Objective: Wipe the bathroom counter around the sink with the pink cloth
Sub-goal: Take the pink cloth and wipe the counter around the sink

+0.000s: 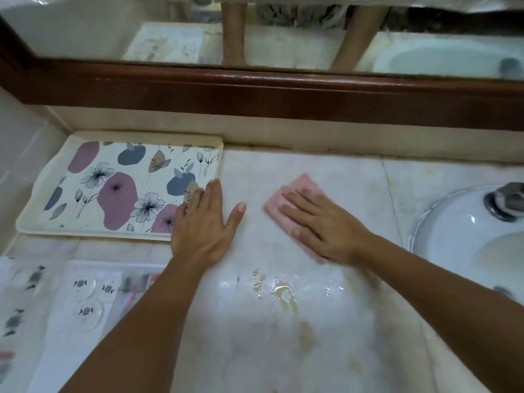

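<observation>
The pink cloth (292, 188) lies folded on the pale marble counter (283, 321), left of the white sink (459, 234). My right hand (326, 225) presses flat on the cloth, fingers spread and pointing left, covering most of it. My left hand (204, 225) rests flat and open on the counter, its fingers touching the right edge of a floral tray (113, 188). Water drops and yellowish stains (278, 290) sit on the counter just in front of both hands.
The floral tray lies at the back left against the wall. A clear pouch with small items (88, 302) lies at the front left. The chrome tap (507, 199) stands on the sink's rim at right. A dark wooden mirror frame (283, 95) runs along the back.
</observation>
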